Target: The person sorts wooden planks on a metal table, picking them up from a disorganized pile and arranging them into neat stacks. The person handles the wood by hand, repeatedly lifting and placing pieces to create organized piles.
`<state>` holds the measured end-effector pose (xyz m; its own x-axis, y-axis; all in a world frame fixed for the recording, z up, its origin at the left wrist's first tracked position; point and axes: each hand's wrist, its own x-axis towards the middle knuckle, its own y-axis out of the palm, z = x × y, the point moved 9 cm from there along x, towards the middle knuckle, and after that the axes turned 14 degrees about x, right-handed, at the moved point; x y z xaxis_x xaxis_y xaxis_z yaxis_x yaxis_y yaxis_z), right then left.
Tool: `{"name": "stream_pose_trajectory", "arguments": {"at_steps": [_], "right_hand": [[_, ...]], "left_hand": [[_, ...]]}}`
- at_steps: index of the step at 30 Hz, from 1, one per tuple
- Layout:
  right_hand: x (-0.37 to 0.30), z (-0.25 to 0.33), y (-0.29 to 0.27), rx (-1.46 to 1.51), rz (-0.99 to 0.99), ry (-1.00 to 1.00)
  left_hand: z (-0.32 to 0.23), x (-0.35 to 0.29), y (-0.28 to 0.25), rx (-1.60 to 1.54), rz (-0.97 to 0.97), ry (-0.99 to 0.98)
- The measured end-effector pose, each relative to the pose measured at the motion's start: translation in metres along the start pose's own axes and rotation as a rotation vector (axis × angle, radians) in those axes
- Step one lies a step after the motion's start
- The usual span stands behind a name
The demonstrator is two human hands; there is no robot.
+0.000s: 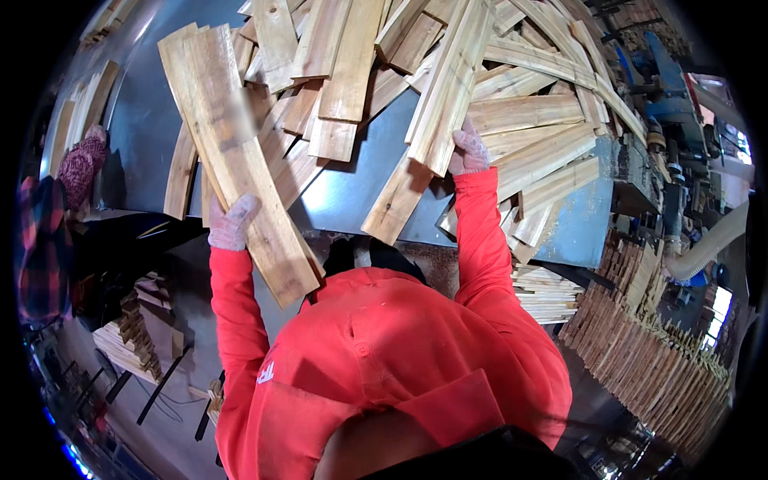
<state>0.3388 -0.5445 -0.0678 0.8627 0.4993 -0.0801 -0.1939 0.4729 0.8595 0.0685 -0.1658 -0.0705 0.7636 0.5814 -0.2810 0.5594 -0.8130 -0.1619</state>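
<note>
My left hand (232, 222), in a worn glove, grips a long flat wooden board (228, 152) near its lower end; the board rises up and to the left, above the metal table (344, 192). My right hand (469, 150), also gloved, holds the near end of a pale wooden slat (452, 80) that lies on the heap of planks (512, 104) covering the table. Both red sleeves reach up from my body at the bottom.
Another person in a plaid shirt (40, 248) stands at the left edge with a gloved hand (84, 164) near the table. Neat stacks of cut slats (640, 352) stand at lower right. Blue machinery (664, 88) and a hose (712, 240) lie to the right.
</note>
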Motion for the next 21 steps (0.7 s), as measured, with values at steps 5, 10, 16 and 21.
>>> {"name": "stream_pose_trajectory", "arguments": {"at_steps": [5,10,16,21], "right_hand": [[-0.009,-0.003,-0.023,-1.562,-0.398,0.072],[-0.021,0.04,0.039,-1.669,-0.243,-0.092],[0.043,0.104,-0.001,-1.763,-0.277,-0.443],[0.147,0.062,0.065,-1.847,-0.147,-0.514]], "left_hand": [[-0.021,-0.005,0.003,-0.007,-0.114,0.023],[-0.012,-0.023,-0.031,0.196,-0.16,0.022],[-0.004,-0.056,-0.045,0.282,-0.295,-0.015],[-0.013,-0.122,-0.05,0.384,-0.486,-0.112]]}}
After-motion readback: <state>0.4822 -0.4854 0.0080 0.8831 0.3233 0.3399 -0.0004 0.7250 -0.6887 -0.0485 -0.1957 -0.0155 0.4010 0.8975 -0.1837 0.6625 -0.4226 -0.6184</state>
